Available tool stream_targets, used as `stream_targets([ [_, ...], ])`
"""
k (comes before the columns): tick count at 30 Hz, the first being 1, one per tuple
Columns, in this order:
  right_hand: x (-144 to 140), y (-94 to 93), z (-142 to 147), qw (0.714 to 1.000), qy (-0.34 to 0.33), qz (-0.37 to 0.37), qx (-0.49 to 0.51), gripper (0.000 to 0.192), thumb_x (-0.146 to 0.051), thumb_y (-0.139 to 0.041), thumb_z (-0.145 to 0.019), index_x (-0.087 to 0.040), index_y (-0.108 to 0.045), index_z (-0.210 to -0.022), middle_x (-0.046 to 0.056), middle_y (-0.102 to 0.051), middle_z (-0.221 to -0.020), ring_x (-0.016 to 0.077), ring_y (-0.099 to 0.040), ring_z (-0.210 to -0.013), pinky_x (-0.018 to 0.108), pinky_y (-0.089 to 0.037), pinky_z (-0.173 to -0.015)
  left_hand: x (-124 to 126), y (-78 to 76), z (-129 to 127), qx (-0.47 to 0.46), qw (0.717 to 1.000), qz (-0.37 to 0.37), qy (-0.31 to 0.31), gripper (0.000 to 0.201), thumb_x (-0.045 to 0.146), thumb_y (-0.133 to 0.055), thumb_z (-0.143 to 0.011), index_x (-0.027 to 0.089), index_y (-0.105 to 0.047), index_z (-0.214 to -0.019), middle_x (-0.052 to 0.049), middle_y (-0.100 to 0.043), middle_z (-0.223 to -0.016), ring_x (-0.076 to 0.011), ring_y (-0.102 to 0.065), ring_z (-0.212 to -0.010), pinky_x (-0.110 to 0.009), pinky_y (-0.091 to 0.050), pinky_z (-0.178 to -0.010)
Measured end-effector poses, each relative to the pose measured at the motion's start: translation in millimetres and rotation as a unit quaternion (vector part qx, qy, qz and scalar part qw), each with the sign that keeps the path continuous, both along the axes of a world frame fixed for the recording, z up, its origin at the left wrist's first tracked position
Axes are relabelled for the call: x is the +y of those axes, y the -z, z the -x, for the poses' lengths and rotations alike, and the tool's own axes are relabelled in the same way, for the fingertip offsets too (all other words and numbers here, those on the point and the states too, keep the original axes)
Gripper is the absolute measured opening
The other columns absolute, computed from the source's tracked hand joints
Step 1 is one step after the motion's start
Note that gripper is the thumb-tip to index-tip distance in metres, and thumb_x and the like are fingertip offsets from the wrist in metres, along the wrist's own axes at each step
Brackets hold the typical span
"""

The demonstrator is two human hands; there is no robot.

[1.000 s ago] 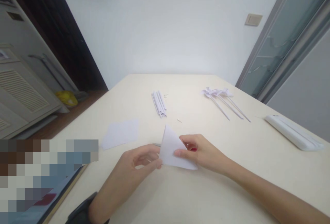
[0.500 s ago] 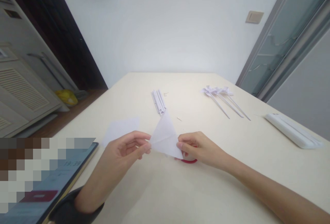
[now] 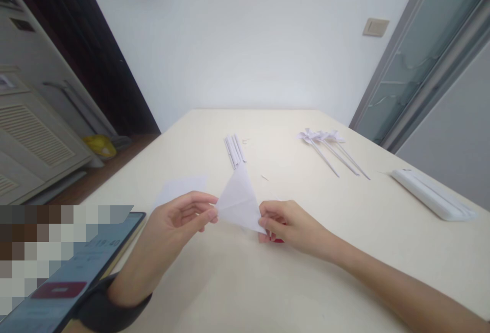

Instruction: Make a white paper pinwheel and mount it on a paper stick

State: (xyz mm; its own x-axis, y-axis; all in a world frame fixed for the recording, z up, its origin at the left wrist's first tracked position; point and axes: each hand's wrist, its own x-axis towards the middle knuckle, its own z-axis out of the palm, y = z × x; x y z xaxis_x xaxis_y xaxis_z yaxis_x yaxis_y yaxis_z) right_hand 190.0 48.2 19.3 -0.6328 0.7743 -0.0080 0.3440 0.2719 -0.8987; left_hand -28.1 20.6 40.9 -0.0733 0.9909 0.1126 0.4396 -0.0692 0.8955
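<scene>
White paper, folded to a triangle [image 3: 238, 200]: held just above the cream table [image 3: 268, 282] between both hands, apex pointing away from the person. Left hand [image 3: 179, 223]: thumb and fingertips pinched on the triangle's left corner; dark band at the wrist. Right hand [image 3: 291, 226]: fingertips pinched on the lower right corner; a red item [image 3: 278, 240], mostly hidden under this hand, lies on the table and cannot be identified. Step in hand, as judged: the fold is being held taut at two corners, either for creasing or for opening out. Any further fold would call for the two gripped corners to be brought together squarely, or for the sheet to be laid flat for pressing. Flat paper square [image 3: 179, 188]: on the table, just beyond the left hand. Bundle of rolled paper sticks [image 3: 234, 150]: mid-table, well apart. Finished paper pinwheels on sticks [image 3: 329, 145]: far right of centre. White flat case [image 3: 432, 195]: right edge. Tablet screen [image 3: 72, 271]: near left, partly blurred.
</scene>
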Motion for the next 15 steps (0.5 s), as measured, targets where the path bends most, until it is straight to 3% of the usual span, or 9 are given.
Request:
stream_targets([
  [7, -0.9, -1.0, -1.3, 0.999, 0.01, -0.03, -0.022, 0.017, -0.02, -0.036, -0.087, -0.019, -0.046, -0.073, -0.003, -0.053, -0.06, 0.0099, -0.046, -0.055, 0.02, -0.037, -0.052, 1.8, -1.3, 3.4, -0.015, 0.999, 0.021, 0.041, 0.02, 0.028, -0.06, -0.075, 0.02, -0.054, -0.092, 0.001, -0.06, -0.065, -0.0134, -0.051, -0.061, -0.021, -0.042, -0.054],
  [15, -0.8, 1.2, -3.6, 1.0, -0.026, 0.014, -0.003, 0.008, -0.015, -0.039, -0.084, -0.021, -0.044, -0.086, 0.0, -0.06, -0.076, 0.0115, -0.055, -0.067, 0.021, -0.043, -0.057, 3.6, 3.7, 4.2, -0.02, 0.999, 0.019, 0.045, 0.016, 0.027, -0.057, -0.079, 0.02, -0.054, -0.093, 0.002, -0.059, -0.066, -0.0123, -0.05, -0.063, -0.02, -0.04, -0.056],
])
